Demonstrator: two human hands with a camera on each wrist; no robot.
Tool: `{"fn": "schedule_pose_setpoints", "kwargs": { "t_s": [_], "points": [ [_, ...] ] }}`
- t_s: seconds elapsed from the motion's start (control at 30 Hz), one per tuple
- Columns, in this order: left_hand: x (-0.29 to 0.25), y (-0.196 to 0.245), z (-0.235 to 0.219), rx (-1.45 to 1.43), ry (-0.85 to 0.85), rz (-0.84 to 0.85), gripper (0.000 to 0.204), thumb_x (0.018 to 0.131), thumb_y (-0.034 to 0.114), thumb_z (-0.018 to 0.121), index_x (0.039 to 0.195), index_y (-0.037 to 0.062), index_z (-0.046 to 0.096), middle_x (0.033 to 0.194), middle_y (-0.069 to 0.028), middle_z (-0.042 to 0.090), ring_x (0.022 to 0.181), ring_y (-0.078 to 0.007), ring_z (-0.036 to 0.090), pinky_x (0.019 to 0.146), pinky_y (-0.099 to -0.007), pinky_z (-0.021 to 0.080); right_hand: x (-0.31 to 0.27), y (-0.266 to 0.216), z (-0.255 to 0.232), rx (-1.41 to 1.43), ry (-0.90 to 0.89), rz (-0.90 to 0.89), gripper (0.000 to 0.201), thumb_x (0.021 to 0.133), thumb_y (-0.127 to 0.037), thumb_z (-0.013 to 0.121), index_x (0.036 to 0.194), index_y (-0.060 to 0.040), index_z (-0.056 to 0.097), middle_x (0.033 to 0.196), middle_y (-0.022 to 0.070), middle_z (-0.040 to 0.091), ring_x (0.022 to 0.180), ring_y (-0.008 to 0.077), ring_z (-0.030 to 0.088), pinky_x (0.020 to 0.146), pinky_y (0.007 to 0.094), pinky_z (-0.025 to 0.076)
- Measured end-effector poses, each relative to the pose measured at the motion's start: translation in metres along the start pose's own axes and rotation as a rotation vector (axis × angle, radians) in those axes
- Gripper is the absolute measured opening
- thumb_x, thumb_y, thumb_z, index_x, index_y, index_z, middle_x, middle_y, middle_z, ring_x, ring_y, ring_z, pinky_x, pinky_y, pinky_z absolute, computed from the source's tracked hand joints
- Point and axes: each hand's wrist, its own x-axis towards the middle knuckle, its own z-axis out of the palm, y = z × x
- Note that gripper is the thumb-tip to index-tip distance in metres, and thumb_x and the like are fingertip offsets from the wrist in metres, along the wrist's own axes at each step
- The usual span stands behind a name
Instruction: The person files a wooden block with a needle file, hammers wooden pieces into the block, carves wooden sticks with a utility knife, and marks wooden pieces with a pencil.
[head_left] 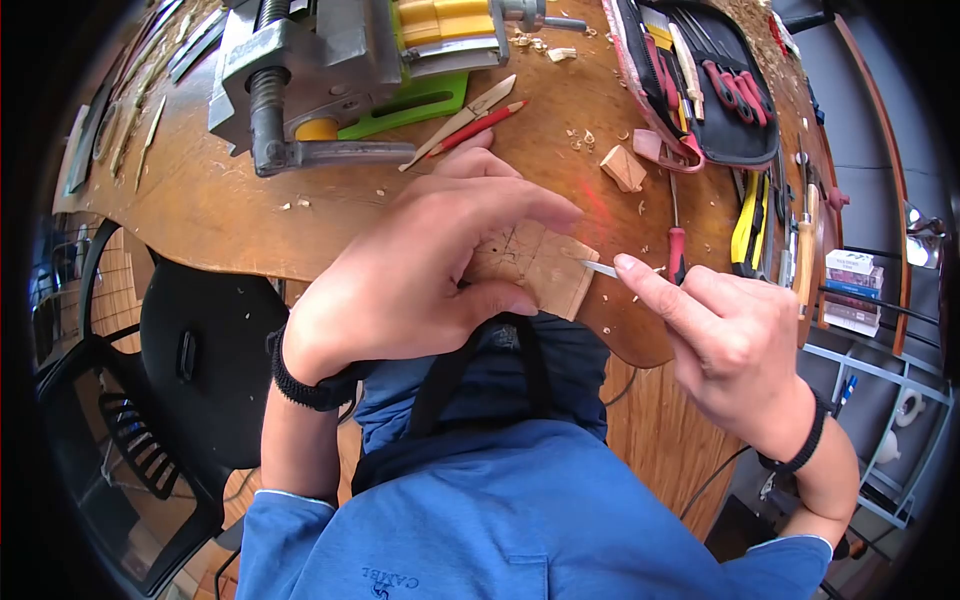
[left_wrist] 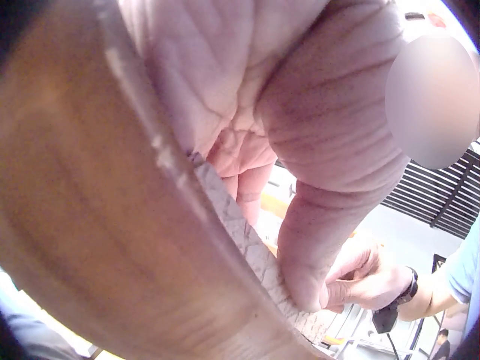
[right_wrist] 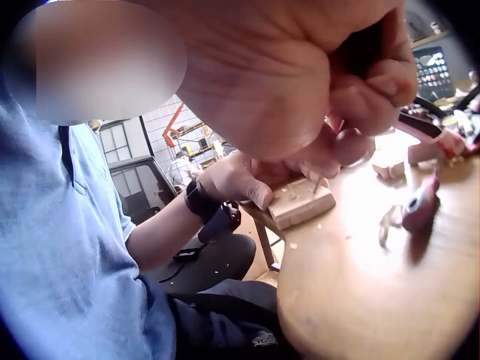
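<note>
A flat wooden block (head_left: 560, 278) with pencil lines on its face lies at the table's front edge; its side shows in the right wrist view (right_wrist: 304, 208). My left hand (head_left: 425, 250) grips it, thumb on the near edge and fingers over the far side. In the left wrist view my left thumb (left_wrist: 304, 247) presses against the lined wood (left_wrist: 251, 247). My right hand (head_left: 725, 335) holds a small blade (head_left: 598, 268), its handle hidden in the curled fingers, index finger stretched along it. The blade's tip touches the block's face near the right end.
A metal vise (head_left: 300, 80) stands at the back left, beside a red pencil (head_left: 478, 128). Right of the block lie a small wood piece (head_left: 624, 169), a red-handled screwdriver (head_left: 677, 252), a yellow cutter (head_left: 748, 225) and an open tool case (head_left: 735, 95). Shavings are scattered about.
</note>
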Motion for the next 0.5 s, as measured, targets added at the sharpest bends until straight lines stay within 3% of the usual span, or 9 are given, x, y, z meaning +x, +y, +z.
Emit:
{"fn": "schedule_pose_setpoints", "kwargs": {
  "t_s": [0.1,0.2,0.37,0.43,0.5],
  "points": [
    [0.0,-0.002,0.0,-0.03,-0.007,-0.003,0.066,0.068,0.003,0.093,0.132,0.0062,0.076,0.121,-0.0067,0.079,0.113,-0.0291,0.063,0.106,-0.0422,0.051,0.013,-0.012,-0.017,-0.097,-0.102,-0.027,0.049,0.08,-0.01,0.07,0.128,-0.0121,0.08,0.071,0.0016,0.053,0.057,0.0202,0.062,0.051,0.0372,0.048],
    [0.0,-0.002,0.0,-0.056,-0.02,-0.005,0.065,0.069,0.003,0.093,0.132,0.0056,0.076,0.122,-0.0064,0.078,0.113,-0.029,0.063,0.106,-0.0426,0.051,0.026,-0.029,-0.027,-0.219,-0.216,0.008,0.056,0.076,0.001,0.068,0.13,-0.0107,0.079,0.074,0.0054,0.054,0.061,0.0261,0.063,0.055,0.0418,0.049],
    [0.0,-0.001,0.001,0.018,0.003,0.052,0.066,0.069,0.003,0.093,0.132,0.0061,0.075,0.121,-0.0069,0.078,0.113,-0.0293,0.063,0.101,-0.0421,0.053,0.025,-0.007,-0.019,-0.004,-0.202,0.007,0.055,0.077,0.006,0.069,0.128,-0.0098,0.08,0.069,0.0088,0.053,0.057,0.03,0.06,0.052,0.0452,0.046],
    [-0.002,0.001,0.003,-0.007,0.009,0.022,0.066,0.069,0.003,0.093,0.132,0.0065,0.075,0.12,-0.0069,0.077,0.113,-0.0293,0.063,0.1,-0.0421,0.053,0.01,-0.001,-0.002,0.129,-0.12,0.066,0.052,0.08,-0.004,0.073,0.131,-0.0103,0.078,0.072,0.0078,0.058,0.059,0.028,0.064,0.052,0.0424,0.049],
    [-0.001,0.0,0.002,-0.021,0.009,-0.002,0.066,0.069,0.003,0.093,0.132,0.0068,0.075,0.12,-0.0069,0.077,0.112,-0.0294,0.063,0.099,-0.0421,0.053,-0.006,0.0,0.024,0.182,-0.036,0.064,0.061,0.078,0.004,0.071,0.137,-0.012,0.077,0.07,0.008,0.053,0.057,0.0275,0.06,0.052,0.0424,0.047]
  ]
}}
